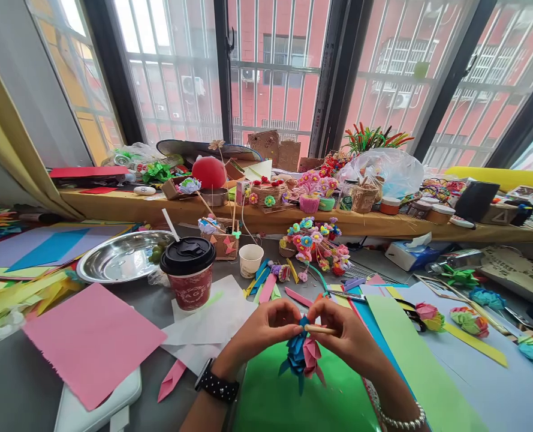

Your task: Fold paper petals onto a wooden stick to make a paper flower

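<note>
At the lower centre of the frame, the left hand (270, 324), with a black white-dotted strap (221, 387) at its wrist, pinches narrowly at the top of a pointed blue and pink folded-paper piece (297, 354); the right hand (342, 327), with a silver beaded bracelet (403, 424) at its wrist, is closed narrow, a thin pale wooden stick (324, 330) in its fingers near the top of the paper piece; the piece points downward in front of a glossy bright-green surface (306, 402) at the bottom centre; at lower left, a square pink paper sheet (95, 342) partly covers a flat white case (131, 387); left of centre stands a dark red paper cup with a black lid (189, 255), just beside a round shiny steel dish (108, 264); a small white paper cup (250, 260) stands near the middle, with a colourful cluster of fuzzy flowers (313, 240) to its right; at lower right lies a long pale-green paper strip (410, 354)
</note>
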A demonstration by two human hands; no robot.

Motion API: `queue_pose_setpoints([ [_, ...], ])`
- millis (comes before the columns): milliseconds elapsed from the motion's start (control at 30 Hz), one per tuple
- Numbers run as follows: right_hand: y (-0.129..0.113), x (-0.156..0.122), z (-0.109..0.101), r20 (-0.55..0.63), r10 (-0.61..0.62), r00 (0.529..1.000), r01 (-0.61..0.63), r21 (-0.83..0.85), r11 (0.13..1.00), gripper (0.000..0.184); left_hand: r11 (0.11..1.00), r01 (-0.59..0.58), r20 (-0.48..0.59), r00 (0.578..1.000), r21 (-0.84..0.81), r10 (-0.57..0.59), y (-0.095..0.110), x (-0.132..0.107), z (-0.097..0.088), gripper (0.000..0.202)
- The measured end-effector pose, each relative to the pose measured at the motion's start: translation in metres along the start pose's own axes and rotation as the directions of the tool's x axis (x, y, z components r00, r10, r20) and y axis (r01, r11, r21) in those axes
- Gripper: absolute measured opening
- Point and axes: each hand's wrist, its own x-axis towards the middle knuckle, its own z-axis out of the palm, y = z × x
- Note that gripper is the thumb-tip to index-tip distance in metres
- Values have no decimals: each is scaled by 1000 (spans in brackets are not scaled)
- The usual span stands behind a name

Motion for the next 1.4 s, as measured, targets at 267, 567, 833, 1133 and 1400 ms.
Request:
queue_pose_setpoints([
  [267, 0, 3, 4, -69, -25, 997, 13, -178, 984, 6, 994, -55, -49, 997, 93, 60, -5, 3, -3, 21],
  [567, 3, 2, -1, -4, -13, 1000, 13, -127, 992, 8, 996, 5, -51, 999, 91, 0, 0, 4, -2, 23],
  [833, 4, 1, -5, -4, -31, 1000, 30, -112, 993, 10, 996, -25, -52, 998, 82, 30, 0, 3, -1, 21],
  [1133, 7, 2, -2, -9, 12, 1000, -12, -77, 997, 12, 999, -29, -38, 999, 35, 30, -3, 2, -2, 21],
  [1400, 3, 3, 1, -54, -16, 998, 10, -121, 993, 10, 998, -48, -78, 996, 44, 51, 1, 3, 1, 24],
])
